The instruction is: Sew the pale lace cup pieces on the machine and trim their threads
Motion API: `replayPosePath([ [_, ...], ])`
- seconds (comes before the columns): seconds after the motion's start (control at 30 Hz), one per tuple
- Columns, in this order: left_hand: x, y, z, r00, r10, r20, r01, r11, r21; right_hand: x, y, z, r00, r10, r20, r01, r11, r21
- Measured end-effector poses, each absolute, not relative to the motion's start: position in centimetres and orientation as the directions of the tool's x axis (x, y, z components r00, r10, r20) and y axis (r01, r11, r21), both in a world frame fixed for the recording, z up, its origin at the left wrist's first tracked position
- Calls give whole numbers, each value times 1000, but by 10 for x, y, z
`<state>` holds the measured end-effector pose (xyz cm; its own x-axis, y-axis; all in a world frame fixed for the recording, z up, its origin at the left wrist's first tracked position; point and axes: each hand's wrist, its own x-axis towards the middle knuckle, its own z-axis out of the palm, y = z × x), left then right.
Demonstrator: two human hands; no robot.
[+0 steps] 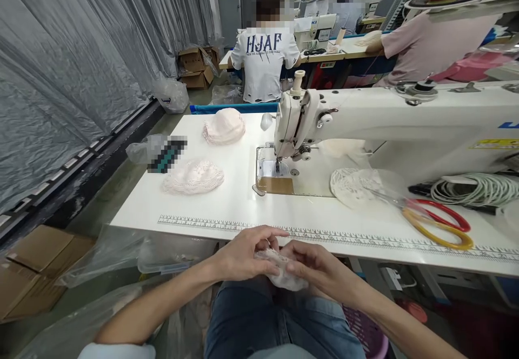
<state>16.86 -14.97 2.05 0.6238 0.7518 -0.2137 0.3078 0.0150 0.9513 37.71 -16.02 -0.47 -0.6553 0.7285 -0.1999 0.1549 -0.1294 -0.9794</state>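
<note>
Over my lap, just below the table's front edge, my left hand (247,253) and my right hand (318,264) pinch a small piece of pale lace fabric (286,279) between them. Thumbs press on its near side, and part of it is hidden by the fingers. Two more pale pink fabric pieces lie on the left of the white table (239,202): a rounded bundle (224,126) at the back and a lacy bundle (193,177) nearer me. Beyond my hands stands a white sewing machine (298,126), its needle over the metal plate.
Scissors (440,221) with red and yellow handles lie at right beside white lace trim (352,186) and a coil of pale cord (470,190). A ruler strip (211,225) runs along the front edge. Cardboard boxes (44,264) stand at left. Co-workers (265,61) sit ahead.
</note>
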Motion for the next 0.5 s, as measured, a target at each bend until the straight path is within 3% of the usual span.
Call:
replayPosePath([
  [0.13, 168, -157, 16, 609, 772, -184, 336, -41, 941, 376, -166, -8, -599, 775, -203, 146, -144, -979],
  [0.37, 171, -169, 7, 560, 699, -446, 250, 370, 895, 378, -174, -10, -579, 788, -208, 239, -80, -968],
  [0.5, 169, -173, 1, 560, 673, -482, 178, 471, 864, 384, -174, -10, -654, 711, -256, 174, -188, -967],
])
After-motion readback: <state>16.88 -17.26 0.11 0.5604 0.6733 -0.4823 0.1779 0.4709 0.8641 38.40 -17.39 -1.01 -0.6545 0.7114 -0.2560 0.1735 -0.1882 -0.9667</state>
